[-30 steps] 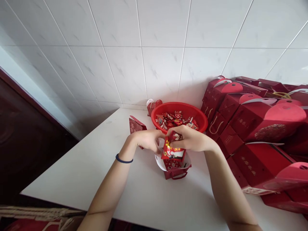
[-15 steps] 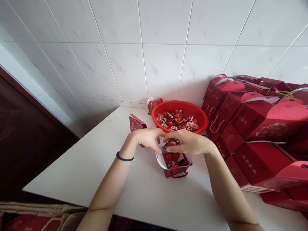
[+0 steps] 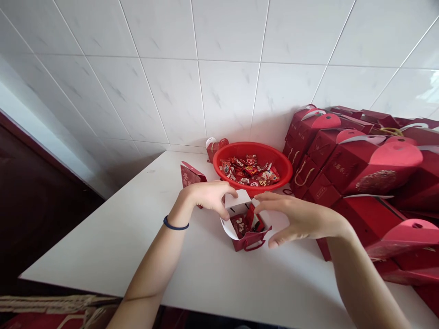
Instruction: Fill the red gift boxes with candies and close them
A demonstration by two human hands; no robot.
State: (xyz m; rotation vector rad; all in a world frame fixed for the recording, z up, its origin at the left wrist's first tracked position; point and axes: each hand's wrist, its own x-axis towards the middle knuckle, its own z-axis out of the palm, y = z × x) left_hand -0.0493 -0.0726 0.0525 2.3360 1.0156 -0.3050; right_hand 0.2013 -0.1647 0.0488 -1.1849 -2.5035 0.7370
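A small dark-red gift box (image 3: 247,241) stands on the white table with its white-lined flaps raised. Red-wrapped packets (image 3: 242,224) lie inside it. My left hand (image 3: 211,196) curls round the back left corner of the box, thumb by the left flap and fingertips at the back flap. At the right side is my right hand (image 3: 302,214), thumb and fingers spread wide, nothing visible in it. Its fingertips are close to the box's right edge; whether they touch it I cannot tell.
Behind the box, a red plastic basin (image 3: 288,167) holds many wrapped sweets (image 3: 252,169). Several red gift boxes (image 3: 363,169) are stacked on the right. A folded red carton (image 3: 190,176) stands to the left, and a small red box (image 3: 213,148) sits against the tiled wall.
My right hand has drawn back from over the box to its right side and its fingers have spread, uncovering the packets inside. My left hand stays at the box's left corner. The view has shifted slightly.
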